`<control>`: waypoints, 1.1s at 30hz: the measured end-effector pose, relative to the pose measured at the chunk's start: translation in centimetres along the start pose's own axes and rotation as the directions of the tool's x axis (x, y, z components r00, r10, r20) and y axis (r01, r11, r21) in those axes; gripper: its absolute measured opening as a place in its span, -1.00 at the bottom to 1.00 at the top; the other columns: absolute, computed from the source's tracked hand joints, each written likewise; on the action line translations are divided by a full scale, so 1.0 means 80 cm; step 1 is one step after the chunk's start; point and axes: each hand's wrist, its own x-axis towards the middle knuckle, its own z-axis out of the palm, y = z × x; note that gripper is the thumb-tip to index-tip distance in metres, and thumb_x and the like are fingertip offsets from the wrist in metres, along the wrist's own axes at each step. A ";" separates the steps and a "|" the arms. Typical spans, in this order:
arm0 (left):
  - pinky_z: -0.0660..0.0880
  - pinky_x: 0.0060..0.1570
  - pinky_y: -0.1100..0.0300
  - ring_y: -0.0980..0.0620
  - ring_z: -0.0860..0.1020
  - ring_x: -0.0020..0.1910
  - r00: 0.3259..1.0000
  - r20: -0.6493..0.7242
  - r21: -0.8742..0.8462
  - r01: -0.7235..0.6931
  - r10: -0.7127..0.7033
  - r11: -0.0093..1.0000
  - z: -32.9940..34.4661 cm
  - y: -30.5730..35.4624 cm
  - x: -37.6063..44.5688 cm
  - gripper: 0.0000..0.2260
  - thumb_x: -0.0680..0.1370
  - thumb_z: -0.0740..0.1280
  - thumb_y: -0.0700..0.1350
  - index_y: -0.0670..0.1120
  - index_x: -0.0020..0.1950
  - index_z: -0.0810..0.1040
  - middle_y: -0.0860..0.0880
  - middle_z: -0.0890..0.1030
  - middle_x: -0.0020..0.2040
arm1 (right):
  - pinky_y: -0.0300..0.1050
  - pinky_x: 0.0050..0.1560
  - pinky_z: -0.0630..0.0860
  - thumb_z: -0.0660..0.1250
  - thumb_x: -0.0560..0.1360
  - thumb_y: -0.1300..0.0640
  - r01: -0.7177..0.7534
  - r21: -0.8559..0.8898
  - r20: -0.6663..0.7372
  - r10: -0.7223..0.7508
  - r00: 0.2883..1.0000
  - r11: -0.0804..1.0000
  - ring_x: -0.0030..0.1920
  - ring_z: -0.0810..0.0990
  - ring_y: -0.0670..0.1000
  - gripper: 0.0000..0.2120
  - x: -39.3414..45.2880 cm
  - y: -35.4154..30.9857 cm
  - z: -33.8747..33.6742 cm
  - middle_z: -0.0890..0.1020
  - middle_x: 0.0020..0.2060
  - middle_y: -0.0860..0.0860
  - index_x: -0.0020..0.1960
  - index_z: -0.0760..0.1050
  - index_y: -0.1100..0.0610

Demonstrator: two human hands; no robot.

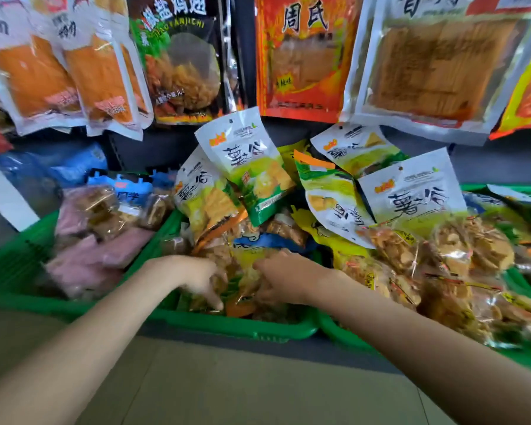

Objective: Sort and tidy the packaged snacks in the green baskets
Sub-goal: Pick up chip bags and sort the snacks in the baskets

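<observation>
Both my hands reach into the middle green basket (221,325). My left hand (201,279) has its fingers curled down into the clear snack packets at the basket's front. My right hand (281,279) grips a yellow clear-window snack bag (246,265) from the right side. Behind them stand several white-and-green snack bags (252,167), leaning upright. The left green basket (19,262) holds pink and clear packets (95,240). The right green basket (344,332) is piled with clear bags of brown snacks (460,256).
Large snack packs hang above the baskets: orange ones (59,65) at left, a black one (181,65), a red one (304,56), a clear one (442,62). Blue packets (74,167) lie behind the left basket. Grey floor tiles (227,388) run below the shelf edge.
</observation>
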 end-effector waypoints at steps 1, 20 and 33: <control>0.27 0.38 0.10 -0.06 0.27 0.43 1.000 0.017 -0.005 0.005 -0.005 1.000 0.006 -0.004 0.004 -0.28 0.46 0.37 0.13 -0.01 0.52 0.13 -0.03 0.20 0.51 | 0.07 0.15 0.36 0.25 0.54 0.00 -0.060 -0.053 0.040 0.062 0.997 0.997 0.26 0.39 0.24 -0.56 0.011 -0.002 0.009 0.43 0.25 0.22 0.32 0.31 0.21; 0.49 0.03 0.12 -0.03 0.50 0.10 0.945 -0.194 -0.018 -0.272 0.264 0.962 0.014 0.072 0.032 -0.57 0.49 0.37 0.03 -0.12 0.30 0.45 -0.06 0.51 0.17 | -0.34 -0.27 0.29 0.50 0.33 0.10 -0.042 0.141 -0.435 0.100 0.895 0.989 -0.14 0.41 -0.07 -0.62 -0.066 0.087 -0.094 0.51 -0.15 -0.04 0.13 0.55 0.05; 0.51 0.00 0.23 0.11 0.53 -0.06 0.928 -0.288 -0.157 -0.287 0.234 0.945 -0.022 0.081 0.019 -0.70 0.48 0.37 -0.07 -0.06 0.19 0.45 0.07 0.53 -0.02 | -0.46 -0.32 0.35 0.51 0.32 0.09 0.008 0.325 -0.256 0.080 0.963 0.946 -0.29 0.49 -0.25 -0.66 -0.094 0.116 -0.084 0.55 -0.21 -0.16 0.05 0.51 0.04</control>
